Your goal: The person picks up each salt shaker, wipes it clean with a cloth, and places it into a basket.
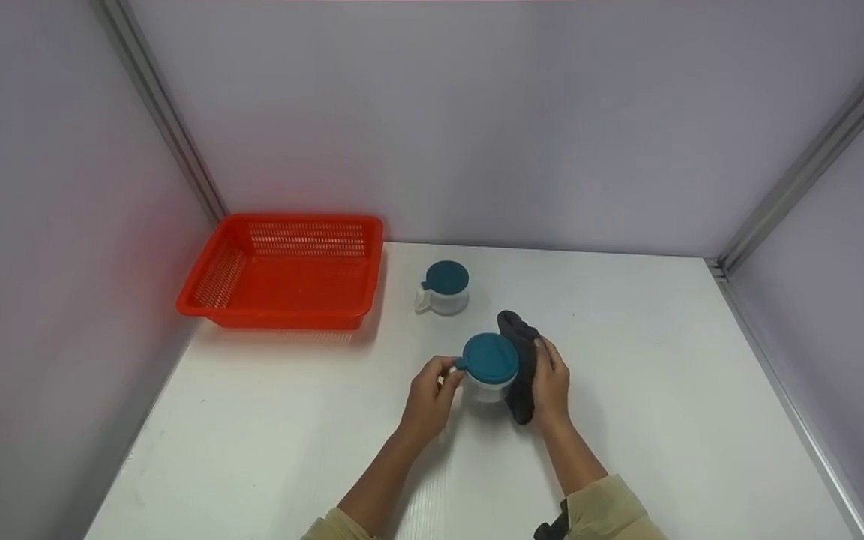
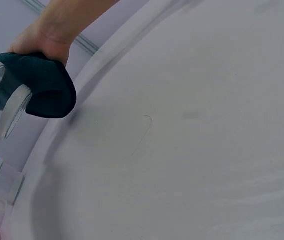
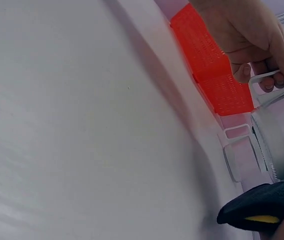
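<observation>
My left hand pinches the white handle of a clear jar with a teal lid. From the other side, my right hand holds a dark folded cloth against the jar's side. The right wrist view shows the left fingers around the handle and the jar's base raised above the table, with a yellow patch on the cloth. In the left wrist view the cloth wraps close to the jar's wall, and the right palm lies behind it.
A second teal-lidded jar stands upright farther back, its white handle turned left. At the back left sits a red plastic basket with slotted walls. Pale panels enclose the white table at the back and both sides.
</observation>
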The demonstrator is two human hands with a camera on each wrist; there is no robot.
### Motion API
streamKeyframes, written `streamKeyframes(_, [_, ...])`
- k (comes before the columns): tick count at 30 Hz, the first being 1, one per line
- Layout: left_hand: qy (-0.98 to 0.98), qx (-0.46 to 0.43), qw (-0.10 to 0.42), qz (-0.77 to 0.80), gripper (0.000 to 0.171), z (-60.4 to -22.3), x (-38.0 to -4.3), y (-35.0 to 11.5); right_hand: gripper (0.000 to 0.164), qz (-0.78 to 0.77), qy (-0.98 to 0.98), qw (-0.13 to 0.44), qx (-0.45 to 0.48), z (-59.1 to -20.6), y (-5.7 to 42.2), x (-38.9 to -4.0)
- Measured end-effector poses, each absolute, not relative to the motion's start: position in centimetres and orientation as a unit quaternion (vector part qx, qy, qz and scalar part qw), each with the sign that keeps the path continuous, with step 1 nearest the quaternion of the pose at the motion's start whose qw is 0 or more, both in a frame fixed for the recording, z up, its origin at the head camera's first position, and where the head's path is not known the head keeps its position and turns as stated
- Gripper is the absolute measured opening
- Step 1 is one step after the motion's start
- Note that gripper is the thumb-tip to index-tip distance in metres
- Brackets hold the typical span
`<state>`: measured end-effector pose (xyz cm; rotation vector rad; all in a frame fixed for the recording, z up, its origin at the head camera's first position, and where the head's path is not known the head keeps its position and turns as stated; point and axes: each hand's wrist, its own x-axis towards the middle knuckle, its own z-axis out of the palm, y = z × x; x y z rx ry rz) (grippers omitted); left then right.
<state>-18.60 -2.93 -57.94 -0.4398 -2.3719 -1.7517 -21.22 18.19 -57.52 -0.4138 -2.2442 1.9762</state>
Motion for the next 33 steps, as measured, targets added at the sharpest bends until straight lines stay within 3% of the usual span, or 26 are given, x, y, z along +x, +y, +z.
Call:
streamKeyframes(15, [-0.789, -0.18, 0.099, -0.579, 0.028, -58.24, -18.87, -2.89, 0.085, 0.754, -0.645, -0.027, -0.119, -58.28, 18.09, -21.03])
streamKeyframes(33, [-0.76, -0.132, 0.059, -0.634, 0.025, -58.38, -18.63, -2.81, 0.06, 0.765, -0.621, 0.004, -0.169, -58.43, 17.46, -20.95])
